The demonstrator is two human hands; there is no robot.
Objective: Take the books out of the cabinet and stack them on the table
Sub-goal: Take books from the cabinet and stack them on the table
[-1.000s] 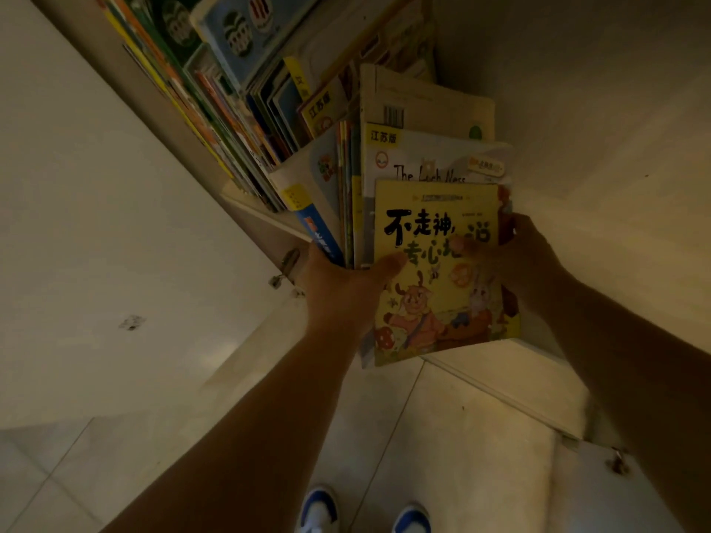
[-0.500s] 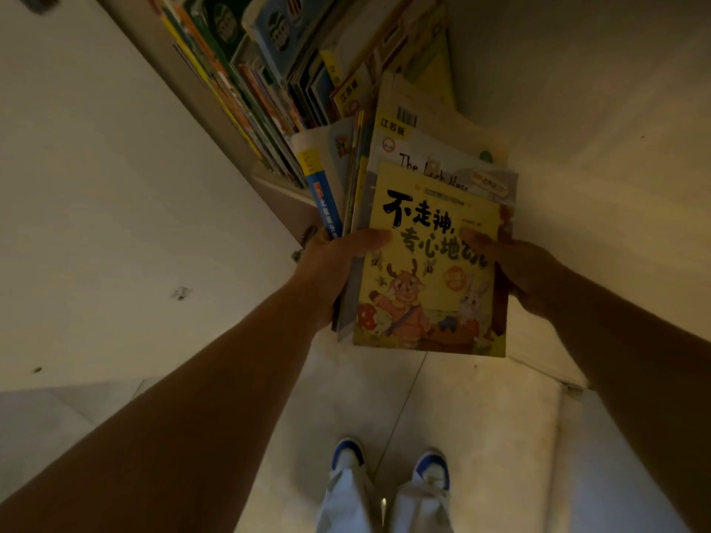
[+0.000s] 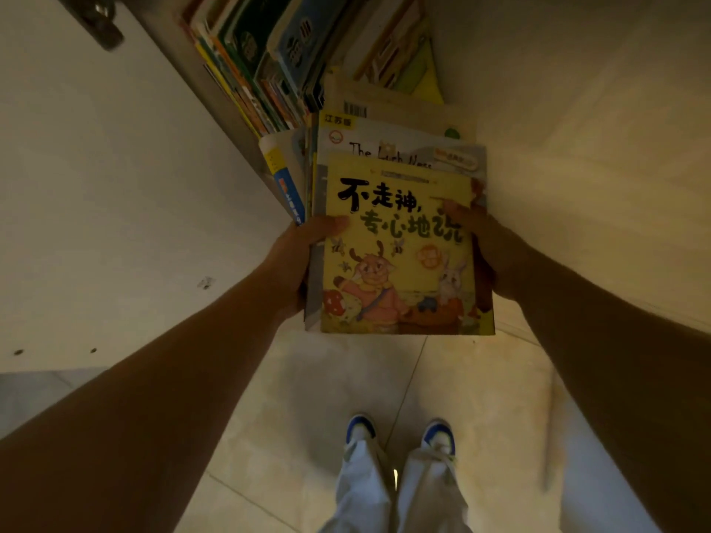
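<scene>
Far left of the left grip: open white cabinet door (image 3: 96, 194), dark fitting (image 3: 103, 23) at its top edge.

Left grip (image 3: 298, 259): grasping the left edge of a bundle of books (image 3: 384, 148), thumb over the front cover, fingers curled behind. Not released.

Above and just left of the left grip: blue-and-white spine (image 3: 286, 182) sticks out of the bundle, tilted.

Between the two grips: yellow picture book (image 3: 398, 271) on the front of the bundle, cover facing the camera, cartoon deer and rabbit, large black Chinese title. Behind it a white book reading "The Loch Ness", then a pale one with a barcode at the top.

Above both grips: more books on the cabinet shelf (image 3: 269, 59), packed upright and leaning. The held bundle sits right at the shelf front; can't tell if its far end touches the shelf.

Right grip (image 3: 486, 248): grasping the right edge of the bundle, thumb on the yellow cover near the title, fingers hidden behind.

Below the grips: tiled floor (image 3: 481, 398), white trousers, blue-and-white shoes (image 3: 361, 427).
</scene>
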